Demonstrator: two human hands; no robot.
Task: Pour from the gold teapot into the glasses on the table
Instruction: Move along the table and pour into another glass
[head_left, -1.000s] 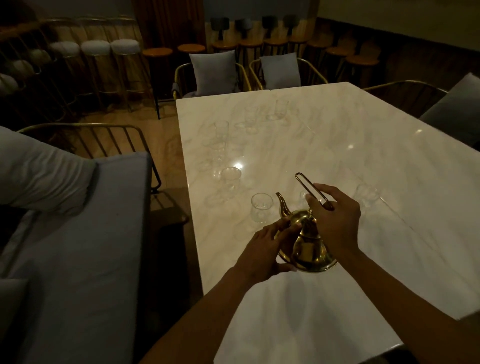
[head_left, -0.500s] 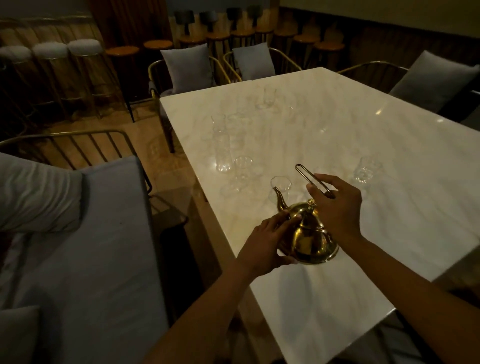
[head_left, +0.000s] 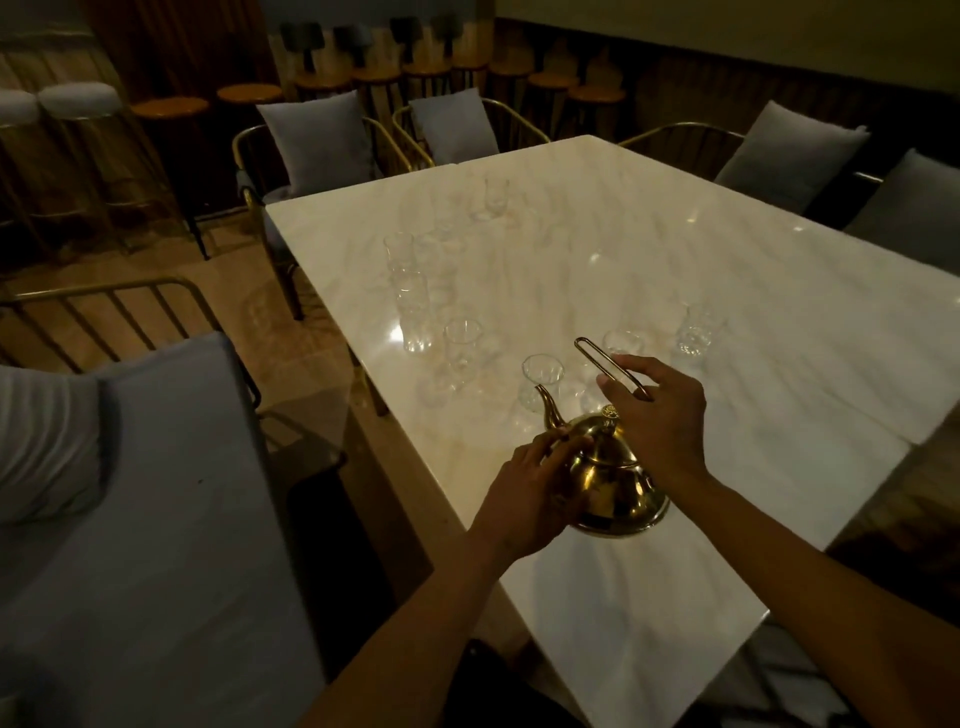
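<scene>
Compared with a moment ago, both hands and the gold teapot (head_left: 610, 478) have gone a little forward over the table (head_left: 649, 270), and the spout now reaches the foot of the nearest glass (head_left: 540, 382). The pot is not much more tilted than before. Its handle is in the same slant, and I see no stream from it.

The right hand (head_left: 657, 410) is closed on the thin wire handle (head_left: 610, 366); the fingers wrap it from above, and the loop end sticks out up and to the far left. The left hand (head_left: 530, 488) is pressed flat on the near-left side of the belly, fingertips up at the root of the spout, so it steadies rather than carries. The teapot seems held just above the marble near the near-left edge, leaning slightly left, though I cannot tell if its base touches.

What matters for the pour: the long line of the pot, from handle to spout (head_left: 550, 410), points to the far left, straight at this nearest glass, just beyond the tip. Another glass (head_left: 621, 345) stands behind the handle, one more (head_left: 696, 330) further right, and a row (head_left: 415, 306) runs away on the far left. I judge the pot must rise and tip forward, because the spout sits lower than the rim.
</scene>
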